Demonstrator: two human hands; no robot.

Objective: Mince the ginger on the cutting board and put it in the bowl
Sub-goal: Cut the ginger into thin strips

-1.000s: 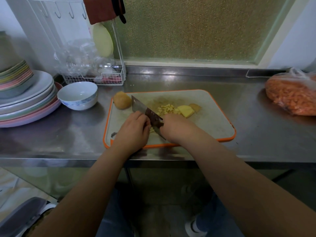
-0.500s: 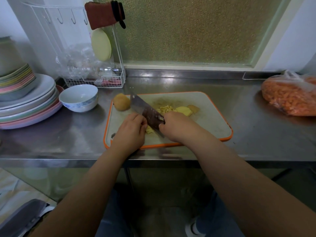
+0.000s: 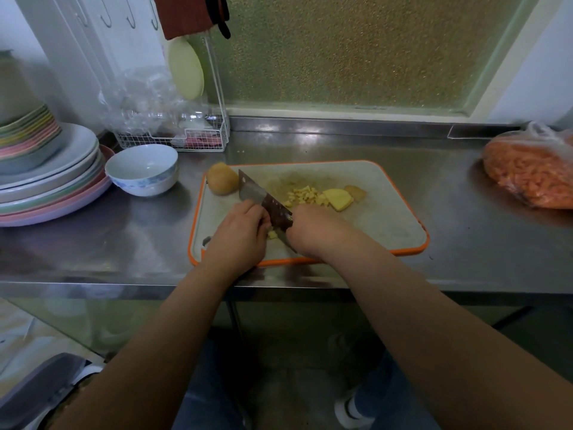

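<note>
Near the middle of the frame, on the grey plastic cutting board with an orange rim (image 3: pixel 387 225), the right hand (image 3: pixel 313 228) was wrapped around the handle of a broad steel cleaver (image 3: pixel 263 200), the handle itself hidden inside the fist, the blade running up and left from it. The left hand (image 3: pixel 242 234) sat just left of the blade with its fingers curled down onto the board; a small yellow ginger bit (image 3: pixel 273 234) showed between the two hands, but whether those fingers actually pinched it could not be told. Just right of the blade lay a loose heap of diced pale-yellow ginger (image 3: pixel 305 195), touching a thicker peeled ginger slab (image 3: pixel 338 198), with a brownish slice (image 3: pixel 355 191) beyond it. A round tan-skinned lump (image 3: pixel 222 178) rested at the board's upper left corner. The white ceramic bowl with blue pattern (image 3: pixel 142 169) stood left of the board on the steel counter (image 3: pixel 93 243), beside a stack of pastel plates (image 3: pixel 46 181), and looked empty. The ginger would likely handle as light, firm and fibrous, its cut faces damp and prone to sticking to steel and skin; the dice are too small to pick singly, so gathering them on the flat of the blade seems the sound way to carry them, while the slab wants holding flat side down by curled fingertips.
</note>
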